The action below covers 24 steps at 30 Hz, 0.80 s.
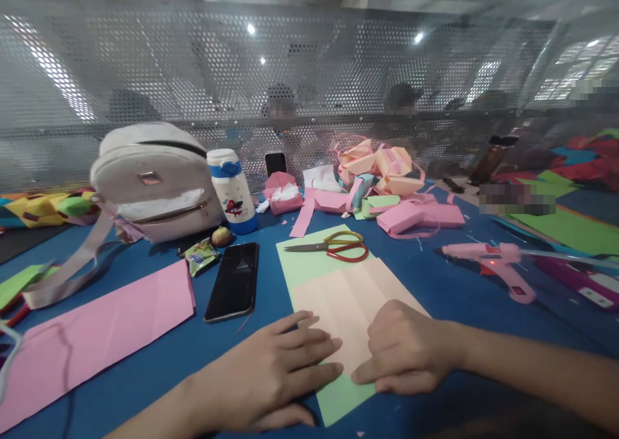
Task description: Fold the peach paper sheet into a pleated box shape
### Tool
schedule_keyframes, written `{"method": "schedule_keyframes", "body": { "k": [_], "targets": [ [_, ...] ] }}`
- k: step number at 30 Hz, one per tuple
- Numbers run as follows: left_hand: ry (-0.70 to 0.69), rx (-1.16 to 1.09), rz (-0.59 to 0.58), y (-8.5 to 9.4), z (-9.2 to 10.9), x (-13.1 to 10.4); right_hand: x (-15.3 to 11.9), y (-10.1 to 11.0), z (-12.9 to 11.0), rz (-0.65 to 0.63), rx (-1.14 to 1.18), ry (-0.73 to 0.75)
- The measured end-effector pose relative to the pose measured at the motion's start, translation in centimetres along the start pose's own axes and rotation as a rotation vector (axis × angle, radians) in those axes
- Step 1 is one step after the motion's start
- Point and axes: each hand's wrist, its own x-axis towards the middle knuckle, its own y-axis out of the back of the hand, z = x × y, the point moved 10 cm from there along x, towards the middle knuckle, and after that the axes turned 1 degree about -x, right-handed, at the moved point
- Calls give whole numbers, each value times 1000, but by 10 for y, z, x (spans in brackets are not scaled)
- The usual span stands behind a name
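Note:
A creased peach paper sheet (338,291) lies over a light green paper sheet (345,400) in front of me. My left hand (294,368) rests flat on the left edges of both, fingers stretched out. On the right, my right hand (409,349) is curled, its fingertips and thumb together at the near edge of the peach sheet; what lies under the fingers is hidden. Beyond both hands, scissors (333,247) with one yellow and one red handle loop lie across the green sheet, blades pointing left.
Left of the sheets are a black phone (235,281), a snack packet (200,255) and long pink paper (111,329). A pale backpack (155,187) and bottle (235,194) stand behind. Folded paper pieces (382,168) pile up at the back; a pink glue gun (498,258) lies right.

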Motion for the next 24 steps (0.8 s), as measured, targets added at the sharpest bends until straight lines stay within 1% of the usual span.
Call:
{"method": "schedule_keyframes", "body": {
  "k": [5, 10, 12, 17, 21, 24],
  "targets": [
    [3, -3, -16, -3, -2, -1, 0, -6, 3, -52, -33, -26],
    [13, -11, 1, -1, -2, 0, 2, -7, 5, -50, -2, -52],
    [16, -15, 35, 3, -1, 2, 3, -7, 6, -49, 13, -63],
    [30, -73, 163, 16, 0, 3, 4, -7, 7, -62, 23, -80],
    [52, -111, 214, 21, -8, -2, 2, -7, 7, -61, 21, -76],
    [80, -114, 228, 24, -16, -6, 2, -8, 7, -70, 22, -72]
  ]
}}
